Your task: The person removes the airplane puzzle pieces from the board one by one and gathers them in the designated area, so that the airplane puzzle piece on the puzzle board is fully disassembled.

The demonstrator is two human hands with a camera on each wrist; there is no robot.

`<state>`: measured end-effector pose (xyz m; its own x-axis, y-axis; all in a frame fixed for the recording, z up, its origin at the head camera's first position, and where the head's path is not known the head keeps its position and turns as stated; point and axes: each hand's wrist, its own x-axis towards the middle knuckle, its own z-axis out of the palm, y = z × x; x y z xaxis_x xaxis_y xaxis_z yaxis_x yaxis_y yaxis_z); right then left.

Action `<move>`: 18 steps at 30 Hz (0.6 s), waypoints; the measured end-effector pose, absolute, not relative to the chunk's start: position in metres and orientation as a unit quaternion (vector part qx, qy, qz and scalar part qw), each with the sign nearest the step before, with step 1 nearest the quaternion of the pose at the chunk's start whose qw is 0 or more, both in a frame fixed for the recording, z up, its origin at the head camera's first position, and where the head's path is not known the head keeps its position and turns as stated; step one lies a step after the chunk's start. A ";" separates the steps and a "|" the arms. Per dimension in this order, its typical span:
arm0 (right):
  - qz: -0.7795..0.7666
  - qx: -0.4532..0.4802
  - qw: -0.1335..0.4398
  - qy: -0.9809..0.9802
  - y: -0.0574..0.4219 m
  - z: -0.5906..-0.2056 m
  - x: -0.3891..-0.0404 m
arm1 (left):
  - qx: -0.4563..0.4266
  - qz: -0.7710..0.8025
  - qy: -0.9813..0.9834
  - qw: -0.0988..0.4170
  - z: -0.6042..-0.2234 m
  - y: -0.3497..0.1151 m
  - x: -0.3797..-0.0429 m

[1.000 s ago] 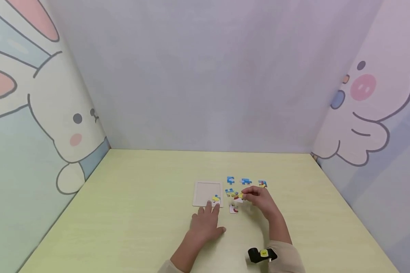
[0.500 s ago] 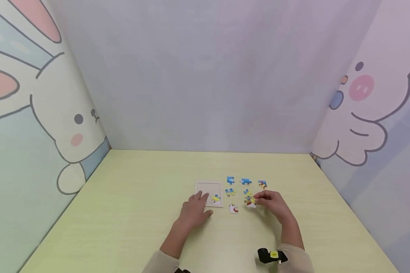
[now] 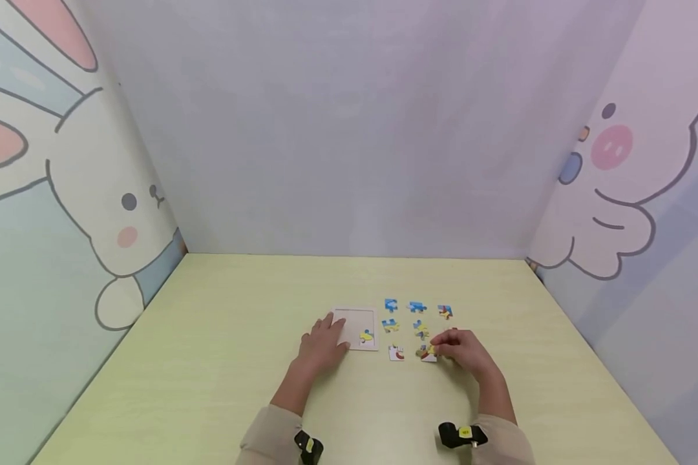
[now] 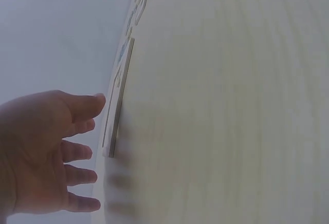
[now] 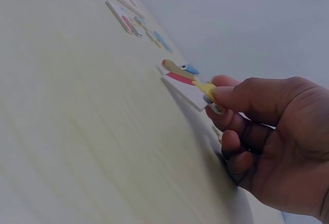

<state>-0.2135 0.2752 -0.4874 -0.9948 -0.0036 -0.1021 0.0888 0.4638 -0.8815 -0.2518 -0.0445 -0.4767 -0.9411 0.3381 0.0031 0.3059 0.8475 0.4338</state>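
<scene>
My right hand (image 3: pixel 468 354) pinches a jigsaw puzzle piece (image 5: pixel 184 86) between thumb and fingertips, low over the table. The piece is white with red, yellow and blue parts. My left hand (image 3: pixel 321 345) lies with spread fingers at the left side of the pale square puzzle tray (image 3: pixel 377 329), its fingertips overlapping the tray's edge in the head view. In the left wrist view the left hand (image 4: pixel 46 152) holds nothing. A yellow and blue piece (image 3: pixel 366 336) lies in the tray's lower right corner.
Right of the tray, loose puzzle pieces lie in rows: blue ones (image 3: pixel 417 307) at the back, a yellow-blue one (image 3: pixel 421 329) in the middle, a white-red one (image 3: pixel 396 352) in front. Another is partly hidden behind the right hand. Printed curtains (image 3: pixel 355 129) enclose the table.
My right hand has carried the pinched piece to the right and then nearer, into the front row. My left hand has slid left from the tray's front edge to its left side.
</scene>
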 end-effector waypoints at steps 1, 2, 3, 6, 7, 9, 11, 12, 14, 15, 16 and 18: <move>-0.515 0.027 0.045 0.856 0.275 -0.488 -0.214 | 0.166 0.219 0.961 0.037 -0.477 -0.045 -0.254; -0.512 0.026 0.046 0.857 0.275 -0.488 -0.215 | 0.163 0.218 0.961 0.039 -0.479 -0.045 -0.255; -0.509 0.026 0.046 0.859 0.274 -0.489 -0.215 | 0.160 0.218 0.962 0.041 -0.480 -0.045 -0.257; -0.499 0.019 0.049 0.865 0.274 -0.490 -0.216 | 0.150 0.211 0.965 0.048 -0.483 -0.044 -0.259; -0.497 0.020 0.050 0.866 0.274 -0.490 -0.216 | 0.147 0.207 0.966 0.051 -0.484 -0.044 -0.260; -0.493 0.024 0.051 0.868 0.273 -0.490 -0.217 | 0.146 0.198 0.968 0.055 -0.486 -0.043 -0.260; -0.488 0.027 0.050 0.871 0.272 -0.490 -0.217 | 0.146 0.189 0.970 0.055 -0.487 -0.043 -0.260; -0.486 0.030 0.048 0.872 0.272 -0.491 -0.217 | 0.146 0.183 0.971 0.053 -0.487 -0.042 -0.260; -0.481 0.034 0.044 0.875 0.272 -0.491 -0.217 | 0.147 0.177 0.972 0.046 -0.487 -0.042 -0.260; -0.480 0.036 0.043 0.876 0.272 -0.490 -0.217 | 0.145 0.174 0.973 0.044 -0.487 -0.041 -0.259; -0.477 0.038 0.042 0.877 0.272 -0.491 -0.217 | 0.144 0.173 0.973 0.041 -0.487 -0.041 -0.259; -0.473 0.043 0.040 0.879 0.273 -0.490 -0.216 | 0.144 0.169 0.974 0.037 -0.486 -0.039 -0.258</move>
<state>-0.2163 0.2732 -0.4902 -0.9932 0.0371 -0.1108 0.1129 0.5484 -0.8285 -0.2581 -0.0392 -0.4859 -0.9560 0.2923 -0.0236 0.2672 0.9013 0.3409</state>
